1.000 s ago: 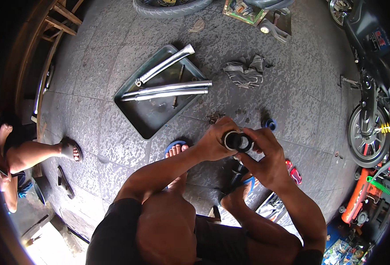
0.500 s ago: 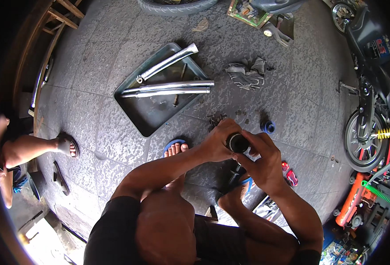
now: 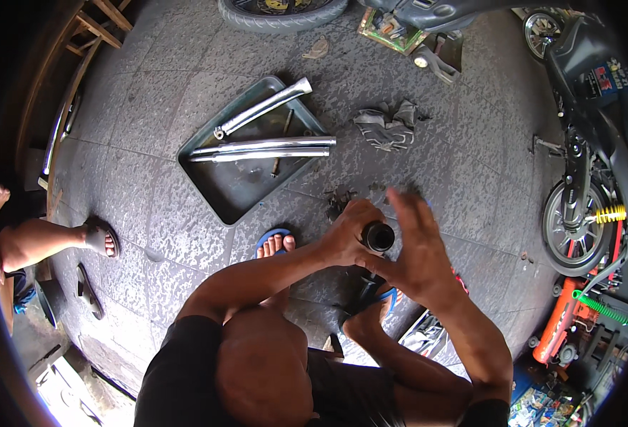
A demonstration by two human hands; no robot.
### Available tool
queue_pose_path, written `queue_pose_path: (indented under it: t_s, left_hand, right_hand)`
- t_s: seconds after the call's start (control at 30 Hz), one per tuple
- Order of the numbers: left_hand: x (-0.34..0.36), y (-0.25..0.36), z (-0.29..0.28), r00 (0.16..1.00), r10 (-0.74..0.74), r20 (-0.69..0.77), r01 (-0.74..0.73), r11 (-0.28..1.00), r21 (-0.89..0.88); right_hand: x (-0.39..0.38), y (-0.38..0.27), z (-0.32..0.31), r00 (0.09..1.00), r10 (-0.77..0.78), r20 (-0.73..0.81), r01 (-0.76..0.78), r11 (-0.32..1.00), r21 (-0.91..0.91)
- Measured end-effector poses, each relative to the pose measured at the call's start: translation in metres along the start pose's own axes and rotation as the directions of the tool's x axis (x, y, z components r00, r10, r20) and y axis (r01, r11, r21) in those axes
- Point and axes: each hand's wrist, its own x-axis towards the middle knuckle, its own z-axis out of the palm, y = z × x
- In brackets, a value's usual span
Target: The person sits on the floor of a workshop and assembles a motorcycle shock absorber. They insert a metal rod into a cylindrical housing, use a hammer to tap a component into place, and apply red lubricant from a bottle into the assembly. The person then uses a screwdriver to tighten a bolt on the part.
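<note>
My left hand (image 3: 348,233) is closed around the upper end of a dark tube (image 3: 379,237), whose round open mouth faces up at me. The tube's lower part runs down between my feet, mostly hidden by my hands. Close on its right is my right hand (image 3: 422,249), fingers stretched out and apart, with the thumb by the tube's rim. Ahead to the left, a shallow dark tray (image 3: 232,192) holds a shiny metal tube (image 3: 265,107) with an eyelet end and two slimmer chrome tubes (image 3: 261,151) side by side. A thin rod (image 3: 282,142) also lies in it.
A crumpled grey cloth or glove (image 3: 386,128) lies ahead. Small dark parts (image 3: 339,203) sit just beyond my left hand. A motorcycle (image 3: 584,178) and an orange cylinder (image 3: 557,331) stand at the right. A tyre (image 3: 282,18) is at the far edge. Another person's leg (image 3: 47,245) reaches in from the left.
My right hand has come off the tube's rim, its fingers now extended forward. It now covers the blue ring on the floor. My left hand keeps its hold.
</note>
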Motion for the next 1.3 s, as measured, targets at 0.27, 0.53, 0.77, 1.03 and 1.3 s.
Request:
queue_pose_path:
  t_s: [0.27,0.53,0.77,1.03,1.3]
  left_hand:
    - [-0.003,-0.002,0.018,0.993,-0.094,0.074,0.113,0.945,-0.306]
    - [-0.006,0.009,-0.013,0.992,-0.041,0.116,0.038,0.999,0.028]
    - [-0.017,-0.007,-0.021,0.995,-0.083,0.049,0.084,0.996,-0.008]
    - [-0.011,0.001,-0.025,0.996,-0.091,0.02,0.089,0.994,0.064]
    - [-0.01,0.002,-0.018,0.997,-0.076,0.032,0.074,0.996,0.052]
  right_hand:
    - [0.022,0.01,0.051,0.921,0.266,-0.284,-0.272,0.962,0.02]
    - [-0.084,0.121,0.154,0.612,0.789,-0.045,-0.57,0.48,0.666]
    - [-0.176,0.066,0.28,0.472,0.835,-0.284,-0.852,0.514,0.096]
    - [-0.178,0.09,0.239,0.354,0.901,0.251,-0.82,0.17,0.547]
    - [-0.122,-0.018,0.046,0.737,0.644,-0.206,-0.398,0.659,0.638]
